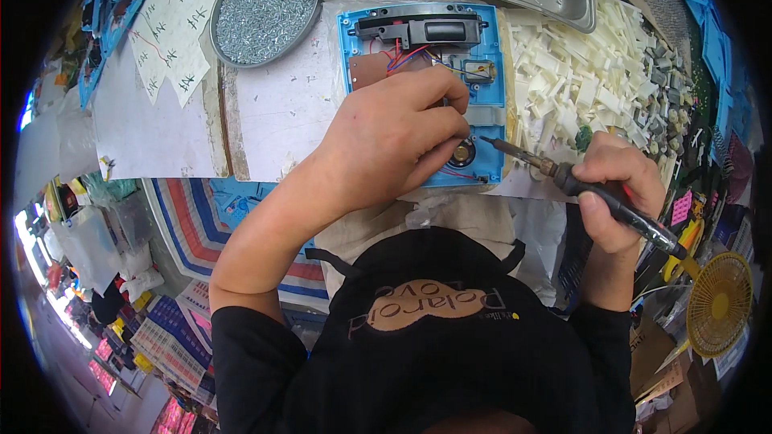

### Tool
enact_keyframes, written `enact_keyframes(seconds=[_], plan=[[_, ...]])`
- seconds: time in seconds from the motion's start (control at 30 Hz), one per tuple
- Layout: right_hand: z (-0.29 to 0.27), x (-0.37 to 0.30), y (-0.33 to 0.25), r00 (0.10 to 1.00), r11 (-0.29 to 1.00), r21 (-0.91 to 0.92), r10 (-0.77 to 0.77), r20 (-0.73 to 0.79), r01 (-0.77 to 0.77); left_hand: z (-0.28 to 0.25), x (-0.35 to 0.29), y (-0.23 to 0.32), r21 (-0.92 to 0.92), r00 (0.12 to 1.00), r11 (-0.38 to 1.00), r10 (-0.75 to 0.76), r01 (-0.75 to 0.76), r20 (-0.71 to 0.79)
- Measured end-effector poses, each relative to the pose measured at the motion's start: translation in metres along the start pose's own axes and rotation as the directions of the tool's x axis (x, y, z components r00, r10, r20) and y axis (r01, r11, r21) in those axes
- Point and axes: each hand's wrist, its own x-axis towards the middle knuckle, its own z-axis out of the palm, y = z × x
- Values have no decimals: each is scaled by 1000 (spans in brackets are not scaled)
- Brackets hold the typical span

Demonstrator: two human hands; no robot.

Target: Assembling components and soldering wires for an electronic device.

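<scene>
A blue plastic housing [492,72] lies on the work surface in front of me. It carries a black plastic part [442,30], a brown circuit board [368,69], thin red and blue wires, a small metal motor-like part [480,71] and a round black speaker-like part [461,154]. Over its middle, my left hand [394,133] has its fingers curled together; whatever they pinch is hidden beneath them. My right hand [618,185] grips the black handle of a soldering iron [595,191], slanted so its dark tip is over the housing's lower right part, close to the speaker-like part.
A round tray [312,30] of small silvery screws stands at the back left. Behind the housing is a metal tray [555,10] with small metal parts. White plastic pieces [575,72] are heaped to the right. A yellow fan [720,305] is at lower right.
</scene>
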Motion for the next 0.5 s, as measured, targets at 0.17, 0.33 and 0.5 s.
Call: enact_keyframes(seconds=[0.17,0.33,0.5], plan=[[5,1,-1,997,999,-16,39,65,-38,2,-1,-1,48,1000,999,4,-4,4],[10,3,1,997,999,-24,36,68,-34,4,-1,-2,67,1000,998,22,-22,-8],[10,6,1,997,999,-40,34,63,-31,4,-1,0,71,1000,997,19,-18,-2]])
